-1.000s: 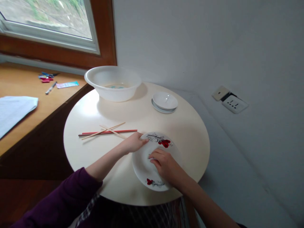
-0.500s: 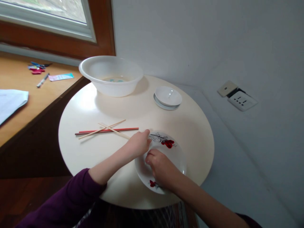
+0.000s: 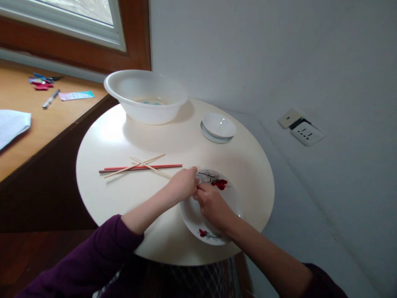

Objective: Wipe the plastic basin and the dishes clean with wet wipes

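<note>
A white plate [image 3: 194,223] with red flowers and black scrollwork lies near the front of a round white table. My left hand [image 3: 182,182] is closed at the plate's upper left rim, thumb on top. Over the plate's left part, my right hand [image 3: 214,207] has its fingers curled together, the tips against my left fingers. What they hold, if anything, is hidden. Left of the plate, red and brown chopsticks [image 3: 111,170] lie crossed with pale wooden chopsticks [image 3: 155,170]; one pale end runs close to my left hand.
At the back of the round table [image 3: 99,136] stands a large white basin [image 3: 149,114] with some liquid in it. A small white bowl [image 3: 219,124] sits on a saucer [image 3: 214,139]. A wooden desk [image 3: 71,111] with a pen [image 3: 51,99] adjoins at left; a wall [image 3: 310,198] stands at right.
My right hand has moved up across the plate, so its fingertips now meet my left hand. The left hand stays at the rim. The view has shifted slightly.
</note>
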Available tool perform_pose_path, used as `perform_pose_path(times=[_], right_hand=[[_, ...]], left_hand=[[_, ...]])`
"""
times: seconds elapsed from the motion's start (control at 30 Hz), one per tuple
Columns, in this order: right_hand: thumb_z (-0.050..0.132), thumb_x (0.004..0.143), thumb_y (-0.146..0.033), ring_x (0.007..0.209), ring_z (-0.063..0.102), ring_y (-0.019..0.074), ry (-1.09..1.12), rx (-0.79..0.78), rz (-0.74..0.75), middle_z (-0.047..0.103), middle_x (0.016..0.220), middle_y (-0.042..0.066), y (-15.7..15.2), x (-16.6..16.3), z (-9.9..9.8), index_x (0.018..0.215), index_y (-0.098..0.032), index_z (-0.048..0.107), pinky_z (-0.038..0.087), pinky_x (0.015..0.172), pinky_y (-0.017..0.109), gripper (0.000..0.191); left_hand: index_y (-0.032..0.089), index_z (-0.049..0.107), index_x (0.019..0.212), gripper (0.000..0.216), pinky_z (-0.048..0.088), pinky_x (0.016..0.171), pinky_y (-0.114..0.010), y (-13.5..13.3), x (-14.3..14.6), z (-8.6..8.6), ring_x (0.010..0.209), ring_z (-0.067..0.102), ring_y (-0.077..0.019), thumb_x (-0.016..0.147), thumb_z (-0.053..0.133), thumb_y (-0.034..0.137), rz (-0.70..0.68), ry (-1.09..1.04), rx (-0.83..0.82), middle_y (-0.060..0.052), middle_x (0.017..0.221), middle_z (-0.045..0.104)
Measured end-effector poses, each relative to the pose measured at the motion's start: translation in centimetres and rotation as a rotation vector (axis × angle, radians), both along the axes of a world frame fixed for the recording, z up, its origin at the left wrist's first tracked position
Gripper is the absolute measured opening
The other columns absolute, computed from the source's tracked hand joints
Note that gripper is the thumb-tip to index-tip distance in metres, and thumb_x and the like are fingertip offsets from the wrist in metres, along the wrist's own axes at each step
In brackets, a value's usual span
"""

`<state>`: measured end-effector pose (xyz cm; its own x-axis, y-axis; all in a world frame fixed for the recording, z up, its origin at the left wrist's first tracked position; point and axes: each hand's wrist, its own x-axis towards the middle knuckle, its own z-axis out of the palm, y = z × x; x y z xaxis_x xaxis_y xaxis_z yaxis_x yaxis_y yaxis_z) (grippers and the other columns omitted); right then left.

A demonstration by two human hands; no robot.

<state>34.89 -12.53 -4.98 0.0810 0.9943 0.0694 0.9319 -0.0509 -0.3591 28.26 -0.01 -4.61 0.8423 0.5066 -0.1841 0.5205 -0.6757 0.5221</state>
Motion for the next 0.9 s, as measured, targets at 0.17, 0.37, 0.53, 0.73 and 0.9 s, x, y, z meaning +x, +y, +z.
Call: perform_pose_path(times=[0.17, 0.37, 0.53, 0.73, 0.9], right_hand=[[0.041, 0.07, 0.005, 0.069, 0.051, 0.0156, -0.01, -0.054, 0.056, 0.058, 0.075, 0.006, 0.4, 0.0, -0.1, 0.064, -0.014, 0.057, 0.042, 0.063, 0.025, 0.026], [0.047, 0.073, 0.002, 0.064, 0.053, 0.0131, 0.037, -0.126, 0.079, 0.058, 0.069, 0.004, -1.2, 0.9, 0.6, 0.062, -0.014, 0.058, 0.042, 0.061, 0.023, 0.022], [0.044, 0.075, 0.003, 0.066, 0.054, 0.0161, -0.281, -0.235, -0.098, 0.06, 0.071, 0.008, -2.2, 2.7, 1.0, 0.063, -0.013, 0.06, 0.043, 0.062, 0.026, 0.026], [0.039, 0.076, 0.004, 0.075, 0.055, 0.0182, -0.408, -0.198, -0.155, 0.062, 0.08, 0.01, -0.4, 2.8, 0.4, 0.072, -0.012, 0.063, 0.044, 0.069, 0.028, 0.029], [0.037, 0.077, 0.004, 0.075, 0.056, 0.0181, -0.45, -0.226, -0.152, 0.063, 0.081, 0.011, 0.4, 3.1, 0.5, 0.076, -0.01, 0.064, 0.044, 0.069, 0.028, 0.03]], left_hand=[[0.012, 0.055, 0.098, 0.022, 0.044, 0.065, -0.033, 0.1, 0.1, 0.1, 0.082, 0.063, -0.0283, 0.082, 0.044, 0.023, 0.013, 0.014, 0.003, -0.016, 0.087, 0.066], [0.013, 0.055, 0.098, 0.023, 0.045, 0.066, -0.034, 0.2, 0.1, 0.2, 0.084, 0.063, -0.0296, 0.081, 0.044, 0.025, 0.01, 0.028, 0.014, -0.017, 0.088, 0.066], [0.014, 0.055, 0.097, 0.024, 0.045, 0.066, -0.034, 0.1, -0.1, 0.2, 0.084, 0.063, -0.0294, 0.082, 0.042, 0.027, 0.0, 0.038, 0.034, -0.017, 0.089, 0.066], [0.013, 0.054, 0.099, 0.025, 0.046, 0.066, -0.035, -0.3, 0.0, 0.5, 0.084, 0.063, -0.031, 0.083, 0.043, 0.027, -0.005, 0.056, 0.059, -0.018, 0.09, 0.066], [0.01, 0.054, 0.1, 0.024, 0.046, 0.066, -0.037, -0.2, 0.2, 0.6, 0.085, 0.063, -0.0323, 0.083, 0.043, 0.024, 0.02, 0.077, 0.072, -0.018, 0.091, 0.066]])
